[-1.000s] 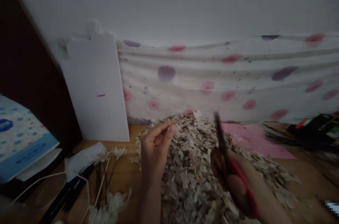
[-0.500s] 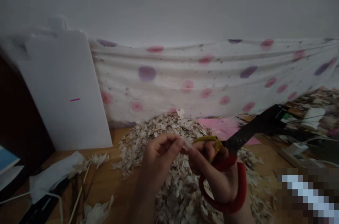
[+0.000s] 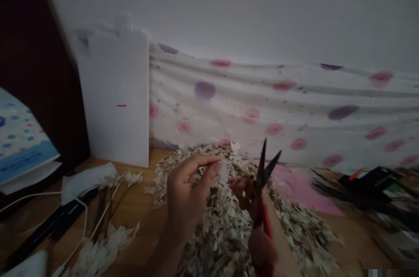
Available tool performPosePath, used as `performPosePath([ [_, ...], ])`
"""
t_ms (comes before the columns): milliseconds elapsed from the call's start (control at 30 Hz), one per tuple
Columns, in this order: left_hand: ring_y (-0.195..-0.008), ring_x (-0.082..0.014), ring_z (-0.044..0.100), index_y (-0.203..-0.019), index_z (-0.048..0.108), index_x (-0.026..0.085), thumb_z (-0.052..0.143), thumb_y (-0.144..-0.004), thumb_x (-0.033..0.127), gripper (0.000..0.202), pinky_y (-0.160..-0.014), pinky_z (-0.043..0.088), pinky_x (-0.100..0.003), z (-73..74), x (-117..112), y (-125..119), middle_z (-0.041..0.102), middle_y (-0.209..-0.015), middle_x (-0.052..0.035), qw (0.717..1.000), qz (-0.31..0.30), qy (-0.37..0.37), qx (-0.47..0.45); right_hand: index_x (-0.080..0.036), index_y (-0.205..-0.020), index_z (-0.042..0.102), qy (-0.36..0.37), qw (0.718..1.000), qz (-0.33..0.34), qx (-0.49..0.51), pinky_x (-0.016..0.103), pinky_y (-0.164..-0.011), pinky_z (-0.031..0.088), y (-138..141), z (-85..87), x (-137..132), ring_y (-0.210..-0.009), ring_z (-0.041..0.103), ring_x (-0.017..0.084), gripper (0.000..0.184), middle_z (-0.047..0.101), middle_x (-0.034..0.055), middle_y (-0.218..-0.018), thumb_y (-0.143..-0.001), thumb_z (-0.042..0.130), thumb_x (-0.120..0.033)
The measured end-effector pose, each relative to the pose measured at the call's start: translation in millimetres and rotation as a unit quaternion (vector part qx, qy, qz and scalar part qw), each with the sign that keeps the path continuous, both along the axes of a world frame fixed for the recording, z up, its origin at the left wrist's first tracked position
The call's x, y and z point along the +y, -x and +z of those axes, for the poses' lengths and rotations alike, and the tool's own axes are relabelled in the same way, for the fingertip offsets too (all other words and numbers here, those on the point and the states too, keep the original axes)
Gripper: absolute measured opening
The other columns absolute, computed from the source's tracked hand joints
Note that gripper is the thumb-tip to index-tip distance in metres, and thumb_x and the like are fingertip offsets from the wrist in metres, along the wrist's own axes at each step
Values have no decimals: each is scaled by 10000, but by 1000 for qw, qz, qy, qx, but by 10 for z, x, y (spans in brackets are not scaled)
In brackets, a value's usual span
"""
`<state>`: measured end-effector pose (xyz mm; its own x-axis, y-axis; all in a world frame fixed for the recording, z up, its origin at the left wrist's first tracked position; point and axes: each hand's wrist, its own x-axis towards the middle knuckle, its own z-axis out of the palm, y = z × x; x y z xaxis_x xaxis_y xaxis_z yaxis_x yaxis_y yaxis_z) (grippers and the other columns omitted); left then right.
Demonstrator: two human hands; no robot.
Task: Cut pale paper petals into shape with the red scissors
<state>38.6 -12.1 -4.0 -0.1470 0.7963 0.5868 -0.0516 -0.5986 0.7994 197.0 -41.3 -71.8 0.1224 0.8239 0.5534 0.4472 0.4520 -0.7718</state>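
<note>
My left hand [image 3: 188,192] pinches a thin whitish petal [image 3: 223,172] between thumb and fingertips, over a heap of dry, pale petals [image 3: 225,229]. In my right hand [image 3: 241,192] is a pair of scissors [image 3: 266,172] with one yellow and one red handle. Their dark blades stand apart and point up, with the fingers in the yellow loop and the thumb at the red one. The scissors partly cover that hand. Its fingertips lie just to the right of the petal; I cannot tell whether they touch it.
White petal flowers on thin sticks [image 3: 106,246] lie at left beside a crumpled white piece [image 3: 88,181] with a cord. A white board [image 3: 118,133] leans at the wall near a spotted cloth [image 3: 235,98]. Pink paper [image 3: 301,189] and dark wires [image 3: 330,187] lie right.
The scissors have swung from pointing right to pointing up, and their blades have parted. My right fingertips have drawn away from my left ones. The view has turned left.
</note>
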Motion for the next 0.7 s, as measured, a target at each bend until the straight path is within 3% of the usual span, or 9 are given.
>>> performPosePath([
  [133, -885, -88, 665, -883, 758, 274, 688, -869, 156, 138, -836, 512, -157, -16, 24, 21, 738, -899, 45, 997, 44, -62, -6, -239, -1028, 584, 45, 998, 20, -24, 329, -646, 515, 70, -54, -209, -744, 642, 247, 811, 655, 81, -877, -755, 295, -946],
  [233, -830, -72, 669, -869, 749, 248, 673, -871, 140, 132, -774, 515, -126, 31, -1, -16, 726, -860, 40, 997, 25, -60, -46, -216, -934, 586, 36, 997, 20, -64, 280, -531, 423, 194, 67, -242, -568, 558, 190, 859, 605, 28, -692, -738, 223, -970],
  [333, -777, -66, 682, -828, 746, 224, 688, -856, 151, 97, -716, 519, -105, 81, -32, -49, 729, -812, 35, 996, -19, -12, -86, -211, -791, 534, 39, 993, -2, -113, 271, -462, 333, 300, 257, -203, -485, 498, 169, 875, 570, 18, -590, -661, 221, -1017],
  [433, -753, -74, 702, -809, 743, 212, 748, -812, 197, 16, -689, 529, -107, 96, -30, -33, 748, -789, 27, 987, -82, 68, -122, -222, -726, 469, 89, 982, -11, -164, 271, -442, 295, 308, 390, -191, -460, 478, 168, 868, 555, 23, -557, -587, 241, -1049],
  [700, -626, -50, 656, -742, 747, 182, 824, -713, 197, 83, -595, 493, -100, 79, 67, 111, 730, -683, 18, 951, -203, 179, -147, -219, -709, 446, 198, 962, -4, -187, 249, -475, 255, 202, 484, -245, -480, 451, 158, 883, 516, 1, -559, -539, 271, -1067],
])
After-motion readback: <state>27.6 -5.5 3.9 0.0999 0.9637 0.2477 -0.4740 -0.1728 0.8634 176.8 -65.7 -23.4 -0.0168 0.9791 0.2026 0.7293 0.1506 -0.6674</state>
